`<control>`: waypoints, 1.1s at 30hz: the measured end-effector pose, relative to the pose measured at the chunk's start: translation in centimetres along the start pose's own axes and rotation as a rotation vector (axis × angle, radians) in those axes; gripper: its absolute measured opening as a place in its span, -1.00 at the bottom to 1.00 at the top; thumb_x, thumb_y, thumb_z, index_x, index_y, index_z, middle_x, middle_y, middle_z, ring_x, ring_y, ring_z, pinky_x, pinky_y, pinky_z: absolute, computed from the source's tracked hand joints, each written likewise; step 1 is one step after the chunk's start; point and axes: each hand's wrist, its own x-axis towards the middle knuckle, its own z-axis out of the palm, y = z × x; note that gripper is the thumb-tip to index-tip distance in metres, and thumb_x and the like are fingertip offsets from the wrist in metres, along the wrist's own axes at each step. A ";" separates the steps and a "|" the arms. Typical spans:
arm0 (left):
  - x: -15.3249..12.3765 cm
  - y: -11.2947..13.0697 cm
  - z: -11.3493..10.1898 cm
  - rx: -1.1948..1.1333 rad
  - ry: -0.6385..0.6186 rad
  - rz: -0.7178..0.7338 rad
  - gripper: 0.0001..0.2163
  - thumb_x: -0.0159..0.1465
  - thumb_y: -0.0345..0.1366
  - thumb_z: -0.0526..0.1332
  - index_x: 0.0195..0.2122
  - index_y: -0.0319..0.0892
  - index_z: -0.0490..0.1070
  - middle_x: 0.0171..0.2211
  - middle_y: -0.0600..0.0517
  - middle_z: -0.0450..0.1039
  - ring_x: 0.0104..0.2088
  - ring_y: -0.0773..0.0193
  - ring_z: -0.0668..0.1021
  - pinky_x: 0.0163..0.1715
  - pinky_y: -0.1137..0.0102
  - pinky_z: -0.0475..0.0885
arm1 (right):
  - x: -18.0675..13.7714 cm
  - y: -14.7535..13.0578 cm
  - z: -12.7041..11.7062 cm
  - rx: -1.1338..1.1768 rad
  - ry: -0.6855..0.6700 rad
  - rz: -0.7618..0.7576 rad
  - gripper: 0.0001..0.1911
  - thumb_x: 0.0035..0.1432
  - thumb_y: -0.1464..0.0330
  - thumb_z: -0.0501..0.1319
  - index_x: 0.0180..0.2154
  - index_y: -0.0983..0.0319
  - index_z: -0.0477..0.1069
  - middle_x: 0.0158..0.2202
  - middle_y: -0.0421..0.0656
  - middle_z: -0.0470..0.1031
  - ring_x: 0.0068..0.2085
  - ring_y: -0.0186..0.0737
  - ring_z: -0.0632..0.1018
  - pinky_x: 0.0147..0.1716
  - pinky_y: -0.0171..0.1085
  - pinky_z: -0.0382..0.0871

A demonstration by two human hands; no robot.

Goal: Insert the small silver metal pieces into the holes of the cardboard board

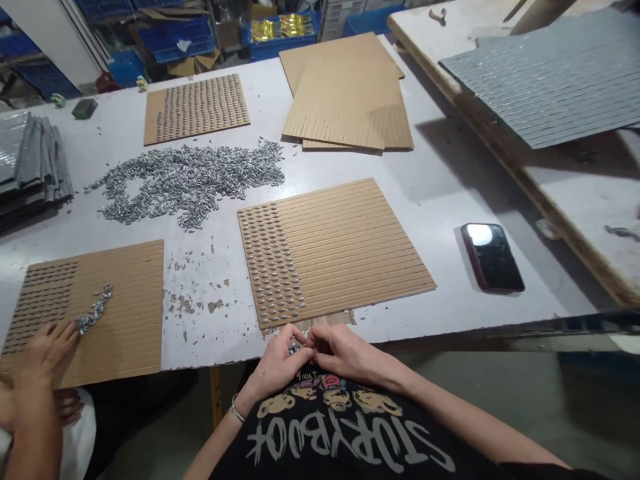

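Observation:
Close to my body at the table's front edge, my left hand is curled around a few small silver spindle-shaped pieces. My right hand meets it, thumb and fingertips pinched together beside those pieces; whatever lies between the fingertips is too small to make out. Just beyond both hands lies a grooved cardboard sheet. Rows of the same silver pieces sit in the grooves along its left side, while the grooves further right are bare. A loose pile of silver pieces spreads over the table behind it, to the left.
At left, a co-worker's hand touches a similar cardboard sheet bearing loose pieces. A filled sheet and plain cardboard sheets lie at the back. A phone rests at right; grey sheets overhang a raised side table.

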 end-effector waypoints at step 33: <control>1.4 0.0 -2.1 -0.555 0.254 -0.006 -0.69 0.07 -0.16 0.39 -0.32 -0.23 0.33 -0.44 0.06 0.40 -0.62 0.56 0.25 -0.70 0.61 0.04 | 4.0 2.9 1.4 -0.212 0.467 0.170 -0.80 0.18 0.33 0.14 -0.14 0.22 0.31 -0.50 -0.24 0.47 -0.47 -0.26 0.48 -0.42 -0.33 0.22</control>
